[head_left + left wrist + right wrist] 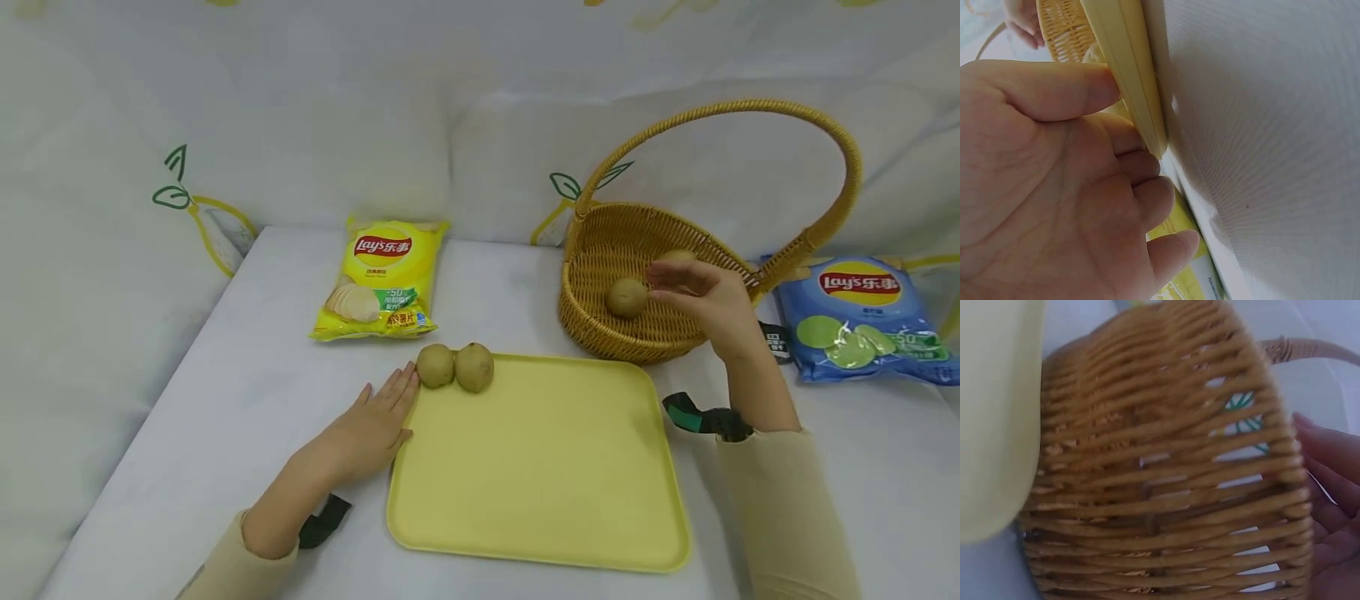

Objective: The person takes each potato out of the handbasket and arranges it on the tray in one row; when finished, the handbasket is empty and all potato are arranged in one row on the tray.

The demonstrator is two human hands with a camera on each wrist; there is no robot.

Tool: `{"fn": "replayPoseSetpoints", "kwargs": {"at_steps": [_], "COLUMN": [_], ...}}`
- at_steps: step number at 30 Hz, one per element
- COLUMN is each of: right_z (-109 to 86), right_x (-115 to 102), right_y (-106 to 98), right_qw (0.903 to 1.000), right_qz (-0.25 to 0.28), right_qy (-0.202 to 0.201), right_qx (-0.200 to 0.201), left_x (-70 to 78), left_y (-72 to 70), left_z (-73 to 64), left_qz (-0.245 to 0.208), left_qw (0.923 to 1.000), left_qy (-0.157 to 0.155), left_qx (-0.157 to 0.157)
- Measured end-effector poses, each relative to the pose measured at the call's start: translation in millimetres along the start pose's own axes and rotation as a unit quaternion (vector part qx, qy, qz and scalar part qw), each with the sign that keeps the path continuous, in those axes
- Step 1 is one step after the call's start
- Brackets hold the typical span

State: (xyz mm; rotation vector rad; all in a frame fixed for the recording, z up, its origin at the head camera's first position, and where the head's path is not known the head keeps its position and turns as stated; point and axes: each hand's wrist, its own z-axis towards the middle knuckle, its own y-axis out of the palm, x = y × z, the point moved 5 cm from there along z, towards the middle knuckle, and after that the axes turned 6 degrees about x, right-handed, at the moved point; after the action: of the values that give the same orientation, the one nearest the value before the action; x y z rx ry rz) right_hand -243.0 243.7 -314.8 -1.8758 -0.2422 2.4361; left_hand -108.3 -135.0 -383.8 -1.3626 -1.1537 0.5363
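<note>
My left hand (367, 437) lies along the left edge of the yellow tray (540, 467), thumb and fingertips at its rim. In the left wrist view its fingers are loosely bent by the tray's side. Two round olive-brown fruits (455, 367), like kiwis, sit side by side in the tray's far left corner, near those fingertips. My right hand (708, 304) is over the wicker basket (600, 333), thumb and fingers apart. Just left of its fingertips a similar fruit (627, 297) lies in the basket; another fruit (677, 256) shows partly behind the hand. The basket wall hides much of this hand in the right wrist view.
A yellow chip bag (382, 279) lies behind the tray at the left. To the right of the basket is a blue chip bag (862, 317). The tall basket handle (757, 106) arches above the right hand. A white patterned cloth (337, 125) hangs behind.
</note>
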Motion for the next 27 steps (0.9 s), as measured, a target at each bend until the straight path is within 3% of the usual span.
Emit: {"fn": "replayPoseSetpoints", "kwargs": {"at_steps": [5,9,19,27], "right_z": [9.1,13.4,21.6,26.9], "right_x": [17,26,32,32], "right_y": [-2,-6,-7,4], "right_qw": [0.9942,0.9864,0.9671,0.9551], "right_qz": [-0.101,-0.148,-0.22,-0.232], "right_qy": [0.036,0.069,0.119,0.15], "right_qx": [0.01,0.015,-0.047,-0.108], "left_x": [0.8,3.1,1.6,0.4], "left_y": [1.5,1.2,1.9,1.1], "left_z": [-3.1,-1.6,0.8,-1.6], "left_qz": [-0.006,-0.007,0.001,-0.006], "left_qw": [0.9999,0.9999,1.0,1.0], "left_qy": [0.007,0.007,0.004,-0.004], "left_qx": [0.004,0.0,0.0,0.003]}}
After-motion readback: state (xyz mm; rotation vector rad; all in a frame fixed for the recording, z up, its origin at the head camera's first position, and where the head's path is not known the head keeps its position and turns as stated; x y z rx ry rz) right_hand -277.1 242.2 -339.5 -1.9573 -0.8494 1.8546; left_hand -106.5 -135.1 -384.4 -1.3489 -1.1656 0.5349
